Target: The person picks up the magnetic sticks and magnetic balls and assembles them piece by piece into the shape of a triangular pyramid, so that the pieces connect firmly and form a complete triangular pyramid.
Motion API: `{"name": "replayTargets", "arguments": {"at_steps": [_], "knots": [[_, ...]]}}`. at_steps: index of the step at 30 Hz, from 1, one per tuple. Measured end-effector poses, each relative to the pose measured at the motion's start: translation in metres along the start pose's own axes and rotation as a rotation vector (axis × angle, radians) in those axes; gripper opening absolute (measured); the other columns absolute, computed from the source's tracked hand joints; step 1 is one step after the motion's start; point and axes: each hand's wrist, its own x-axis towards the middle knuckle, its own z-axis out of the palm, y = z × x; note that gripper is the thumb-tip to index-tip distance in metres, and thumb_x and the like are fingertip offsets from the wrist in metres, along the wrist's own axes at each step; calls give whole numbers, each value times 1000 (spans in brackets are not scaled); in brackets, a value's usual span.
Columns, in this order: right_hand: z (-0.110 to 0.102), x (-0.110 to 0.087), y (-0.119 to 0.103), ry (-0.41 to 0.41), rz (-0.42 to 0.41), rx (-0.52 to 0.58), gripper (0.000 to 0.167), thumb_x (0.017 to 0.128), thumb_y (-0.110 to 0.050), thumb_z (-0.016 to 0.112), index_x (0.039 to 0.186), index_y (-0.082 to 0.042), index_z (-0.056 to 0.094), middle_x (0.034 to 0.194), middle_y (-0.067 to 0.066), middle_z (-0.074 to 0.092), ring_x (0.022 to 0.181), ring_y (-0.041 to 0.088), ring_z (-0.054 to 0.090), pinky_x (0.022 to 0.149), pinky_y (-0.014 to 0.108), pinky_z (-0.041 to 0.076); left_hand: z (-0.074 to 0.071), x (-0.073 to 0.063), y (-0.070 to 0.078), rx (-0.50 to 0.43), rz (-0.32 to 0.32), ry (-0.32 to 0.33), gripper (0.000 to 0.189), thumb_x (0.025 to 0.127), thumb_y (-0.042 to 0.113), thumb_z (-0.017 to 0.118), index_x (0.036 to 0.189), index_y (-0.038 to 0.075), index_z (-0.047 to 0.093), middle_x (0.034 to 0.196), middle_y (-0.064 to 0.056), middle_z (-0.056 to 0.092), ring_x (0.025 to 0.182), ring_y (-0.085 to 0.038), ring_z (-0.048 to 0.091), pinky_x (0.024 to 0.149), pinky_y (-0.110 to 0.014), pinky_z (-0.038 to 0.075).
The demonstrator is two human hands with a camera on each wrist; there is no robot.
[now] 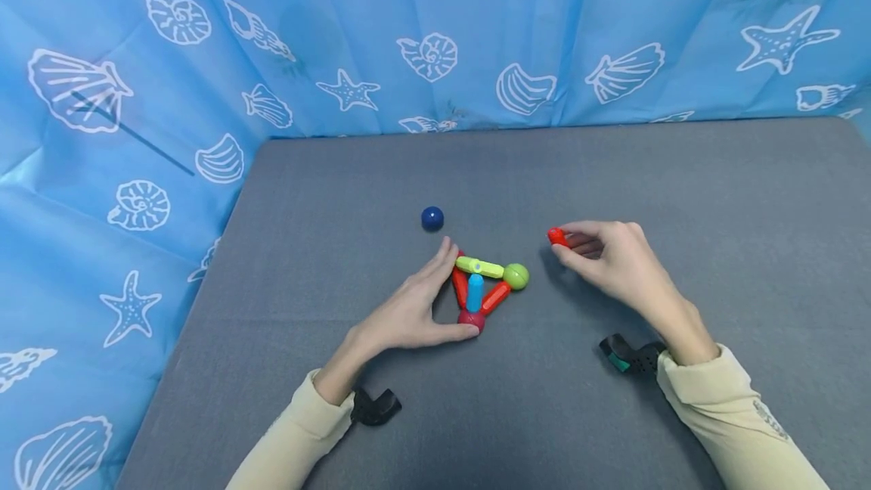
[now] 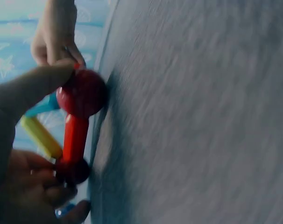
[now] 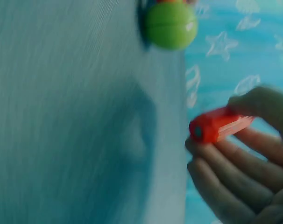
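Note:
A small structure of magnetic building rods and balls lies on the table. It has a crimson ball at the near corner, a lime ball at the right, and red, blue and yellow-green rods. My left hand holds it from the left, thumb on the crimson ball and fingers at the far corner. In the left wrist view, a dark red ball sits by those fingers. Raised to the right, my right hand pinches a red magnetic rod between thumb and fingers, apart from the structure.
A dark blue ball lies on the grey table, beyond the structure. Blue curtains with white shells hang along the table's back and left edges. Each wrist wears a black camera mount.

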Motion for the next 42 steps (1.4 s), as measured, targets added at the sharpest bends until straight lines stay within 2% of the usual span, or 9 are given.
{"name": "replayTargets", "arguments": {"at_steps": [5, 11, 15, 19, 23, 26, 29, 36, 42], "knots": [[10, -6, -19, -56, -103, 113, 25, 83, 0, 80, 107, -4, 75, 95, 7, 79, 81, 14, 75, 74, 27, 62, -8, -3, -6, -7, 88, -69, 103, 90, 37, 76, 164, 8, 11, 174, -10, 2, 161, -23, 13, 128, -51, 24], [19, -11, -34, -175, -128, 174, 22, 86, -5, 79, 107, -10, 73, 95, -1, 78, 85, 6, 73, 77, 32, 62, -11, -5, -7, -15, 131, -91, 95, 91, 25, 72, 163, 5, 15, 173, -13, 6, 160, -23, 16, 127, -47, 26], [24, -12, -39, -229, -111, 188, 22, 86, -7, 79, 108, -10, 73, 96, -2, 77, 86, 6, 73, 79, 34, 62, -10, -5, -7, -22, 126, -35, 91, 92, 30, 73, 163, 7, 20, 173, -12, 14, 159, -23, 22, 126, -47, 28], [28, -12, -40, -251, -116, 172, 22, 86, -7, 79, 107, -11, 72, 96, -3, 77, 87, 6, 73, 81, 35, 62, -9, -5, -6, -24, 138, 75, 84, 91, 32, 76, 160, 8, 33, 166, -11, 34, 152, -24, 38, 123, -49, 36], [30, -12, -41, -253, -121, 156, 22, 86, -6, 78, 107, -11, 72, 96, -3, 77, 86, 7, 73, 82, 37, 62, -9, -5, -4, -27, 179, 189, 71, 88, 27, 80, 149, 7, 51, 140, -8, 59, 125, -24, 59, 106, -45, 52], [31, -11, -42, -256, -128, 137, 24, 87, -8, 78, 110, -9, 73, 98, -1, 78, 87, 9, 74, 82, 36, 62, -9, -5, -3, -40, 213, 245, 53, 87, 24, 82, 134, 7, 65, 116, -5, 68, 103, -22, 65, 90, -38, 58], [31, -10, -44, -262, -135, 114, 27, 88, -10, 77, 114, -8, 73, 101, 1, 78, 89, 11, 74, 82, 36, 62, -8, -4, -1, -48, 237, 253, 37, 86, 20, 83, 119, 7, 73, 100, -2, 71, 91, -18, 67, 82, -33, 59], [32, -6, -49, -280, -166, 80, 26, 89, -11, 77, 115, -7, 75, 104, 4, 79, 91, 14, 75, 79, 40, 61, -5, -1, 3, -26, 239, 226, 27, 89, 20, 80, 112, 7, 76, 93, 1, 72, 85, -11, 66, 78, -29, 59], [34, -2, -55, -315, -160, 70, 29, 89, -9, 77, 118, -3, 75, 102, 8, 79, 66, 6, 58, 53, 21, 43, -5, -2, 3, -11, 252, 263, 26, 87, 20, 82, 109, 6, 79, 90, -1, 75, 81, -8, 67, 74, -23, 57]]}}
